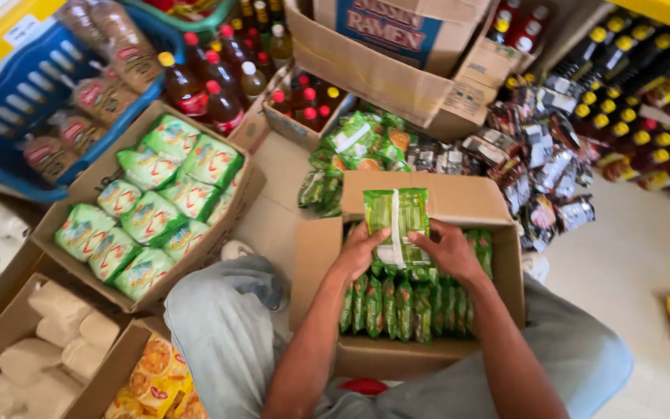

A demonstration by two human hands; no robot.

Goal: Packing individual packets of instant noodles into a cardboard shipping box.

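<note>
I see both hands, left (360, 250) and right (451, 250), closed on the lower edges of a flat green plastic packet (397, 221), held upright above an open brown cardboard box (316, 264). The box sits on the floor between the knees. Rows of matching green packets (405, 306) stand inside it.

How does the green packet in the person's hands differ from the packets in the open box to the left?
The held packet is darker green with a pale centre stripe; the left-box packets are lighter green with colourful prints. The held packet stands upright, gripped by the left hand and right hand; the left-box packets lie flat, untouched. The held packet looks flat; the left-box ones look puffy. Both are sealed plastic packs in cardboard boxes.
</note>
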